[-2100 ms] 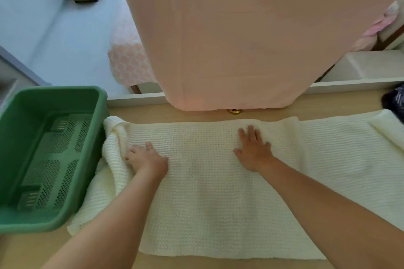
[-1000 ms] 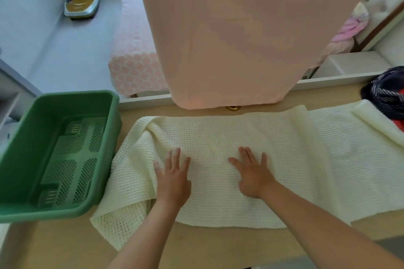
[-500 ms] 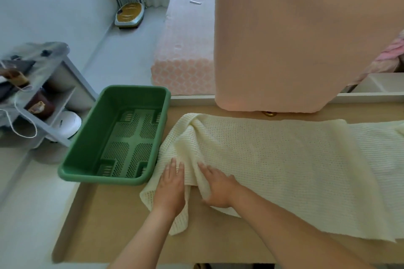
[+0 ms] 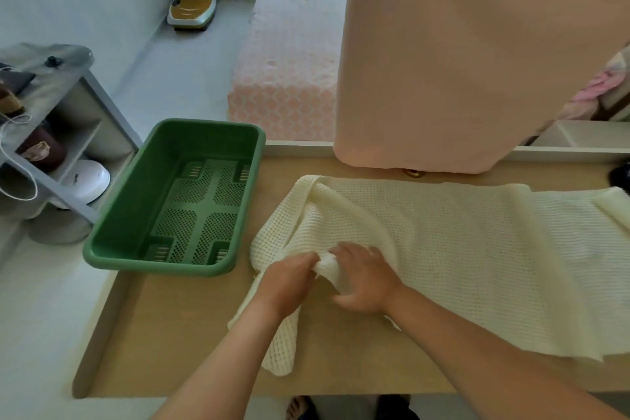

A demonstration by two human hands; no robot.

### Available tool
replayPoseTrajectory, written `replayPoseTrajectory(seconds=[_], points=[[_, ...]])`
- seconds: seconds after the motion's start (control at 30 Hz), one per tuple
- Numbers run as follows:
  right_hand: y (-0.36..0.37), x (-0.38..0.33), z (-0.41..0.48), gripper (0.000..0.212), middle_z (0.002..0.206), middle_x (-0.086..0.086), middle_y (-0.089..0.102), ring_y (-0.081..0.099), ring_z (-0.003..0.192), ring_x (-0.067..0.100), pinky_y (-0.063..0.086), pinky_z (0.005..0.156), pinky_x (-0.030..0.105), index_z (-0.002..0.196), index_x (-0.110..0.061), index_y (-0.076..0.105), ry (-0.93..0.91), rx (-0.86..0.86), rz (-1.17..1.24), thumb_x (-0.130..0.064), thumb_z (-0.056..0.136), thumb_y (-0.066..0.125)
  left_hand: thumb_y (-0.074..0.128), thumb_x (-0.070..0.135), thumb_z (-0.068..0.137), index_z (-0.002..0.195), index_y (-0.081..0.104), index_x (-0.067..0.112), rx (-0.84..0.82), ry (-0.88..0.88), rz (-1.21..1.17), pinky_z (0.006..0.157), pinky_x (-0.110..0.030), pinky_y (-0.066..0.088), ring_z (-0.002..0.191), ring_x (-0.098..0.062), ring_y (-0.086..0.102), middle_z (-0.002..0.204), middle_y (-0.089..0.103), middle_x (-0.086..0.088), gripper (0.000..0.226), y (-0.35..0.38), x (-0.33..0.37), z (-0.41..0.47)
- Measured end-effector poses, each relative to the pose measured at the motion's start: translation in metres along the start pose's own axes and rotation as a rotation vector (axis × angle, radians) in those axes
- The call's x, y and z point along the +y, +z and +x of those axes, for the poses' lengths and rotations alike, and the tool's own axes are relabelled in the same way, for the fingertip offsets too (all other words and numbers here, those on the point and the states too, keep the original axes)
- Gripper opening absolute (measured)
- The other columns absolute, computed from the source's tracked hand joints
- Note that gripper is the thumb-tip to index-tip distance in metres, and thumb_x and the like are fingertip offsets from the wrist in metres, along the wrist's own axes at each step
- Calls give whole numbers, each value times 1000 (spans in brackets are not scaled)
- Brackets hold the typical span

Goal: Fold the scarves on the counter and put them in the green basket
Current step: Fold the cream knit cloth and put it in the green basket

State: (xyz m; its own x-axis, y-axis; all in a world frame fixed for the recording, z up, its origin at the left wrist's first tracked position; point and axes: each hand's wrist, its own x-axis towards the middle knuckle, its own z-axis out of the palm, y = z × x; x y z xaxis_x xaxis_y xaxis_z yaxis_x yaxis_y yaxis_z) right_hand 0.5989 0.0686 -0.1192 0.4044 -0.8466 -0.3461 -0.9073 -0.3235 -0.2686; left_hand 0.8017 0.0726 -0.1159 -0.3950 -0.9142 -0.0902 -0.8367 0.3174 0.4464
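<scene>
A long cream knitted scarf (image 4: pixel 460 249) lies spread across the wooden counter (image 4: pixel 177 334), running off to the right. Its left end is bunched and partly turned over. My left hand (image 4: pixel 284 283) and my right hand (image 4: pixel 366 280) meet at that left end, near the front edge, and both pinch a raised fold of the knit between them. The green basket (image 4: pixel 143 215) stands on the counter's left end, with nothing in it, about a hand's width left of the scarf.
A pink cloth-covered block (image 4: pixel 477 54) hangs over the counter's far edge. A dark bundle (image 4: pixel 620 177) peeks in at the far right. A grey shelf unit (image 4: pixel 58 133) stands left of the counter, a bed (image 4: pixel 289 54) beyond it.
My hands went from pressing flat on the middle of the scarf to its left end, where they now pinch a fold. The view swung left, showing the whole basket.
</scene>
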Motion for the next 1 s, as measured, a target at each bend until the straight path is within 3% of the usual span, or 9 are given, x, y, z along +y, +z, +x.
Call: replayPoseTrajectory(seconds=[0.1, 0.17, 0.27, 0.37, 0.47, 0.6, 0.7, 0.83, 1.0], points=[[2, -17, 1, 53, 112, -6, 66, 62, 101, 15, 47, 89, 35, 130, -30, 53, -13, 123, 188, -39, 79, 58, 58, 33, 93, 113, 57, 28, 25, 15, -99, 79, -32, 48, 97, -11, 58, 107, 63, 12, 21, -6, 8, 3], [-2, -9, -1, 23, 91, -6, 70, 63, 81, 15, 46, 72, 29, 105, -25, 68, 39, 205, 306, -18, 85, 57, 66, 38, 86, 121, 50, 29, -26, -63, -14, 83, -32, 47, 107, -14, 52, 116, 55, 12, 39, -11, 4, 0], [-13, 17, -4, 21, 85, -4, 68, 59, 74, 13, 36, 65, 25, 91, -19, 70, 64, 322, 318, -4, 83, 57, 71, 30, 78, 139, 36, 26, -231, -308, 246, 91, -35, 45, 119, -20, 47, 128, 47, 5, 71, -15, -8, -8], [-25, 45, -10, 19, 86, -3, 65, 56, 76, 15, 34, 71, 29, 88, -19, 69, 84, 404, 224, -4, 80, 61, 56, 18, 88, 118, 55, 20, -385, -438, 390, 73, -30, 46, 99, -20, 60, 103, 57, 2, 30, -29, 5, -5], [-34, 67, -24, 17, 90, -3, 61, 54, 83, 18, 34, 77, 32, 89, -20, 68, 77, 446, 140, -7, 80, 60, 51, 11, 94, 104, 62, 18, -224, -376, 476, 67, -26, 45, 88, -17, 61, 100, 62, 2, 16, -47, 38, 19], [-39, 88, -47, 30, 113, -2, 58, 50, 105, 20, 34, 91, 33, 117, -25, 64, 62, 70, -52, -28, 88, 58, 52, 1, 92, 95, 67, 15, 225, -213, 306, 65, -29, 53, 73, -15, 59, 94, 63, 0, 20, -66, 86, 78], [-43, 108, -60, 51, 126, -11, 56, 52, 114, 14, 40, 96, 26, 131, -31, 60, 108, -119, 234, -36, 81, 69, 50, -2, 89, 99, 69, 14, 242, -68, 11, 76, -25, 41, 89, -15, 58, 110, 62, 1, 27, -66, 132, 114], [-66, 137, -71, 66, 129, -9, 53, 60, 103, 10, 50, 91, 29, 145, -39, 35, 264, 88, 727, -25, 87, 64, 50, -11, 82, 110, 71, 15, 24, 196, -89, 89, -29, 46, 110, -18, 58, 124, 58, 0, 44, -40, 190, 131], [-80, 160, -79, 90, 125, -12, 54, 67, 89, 5, 53, 78, 24, 151, -46, 16, 214, 211, 970, -8, 87, 67, 64, 2, 83, 128, 53, 16, -24, 164, -239, 78, -33, 53, 102, -23, 61, 134, 40, 0, 48, 13, 202, 131]])
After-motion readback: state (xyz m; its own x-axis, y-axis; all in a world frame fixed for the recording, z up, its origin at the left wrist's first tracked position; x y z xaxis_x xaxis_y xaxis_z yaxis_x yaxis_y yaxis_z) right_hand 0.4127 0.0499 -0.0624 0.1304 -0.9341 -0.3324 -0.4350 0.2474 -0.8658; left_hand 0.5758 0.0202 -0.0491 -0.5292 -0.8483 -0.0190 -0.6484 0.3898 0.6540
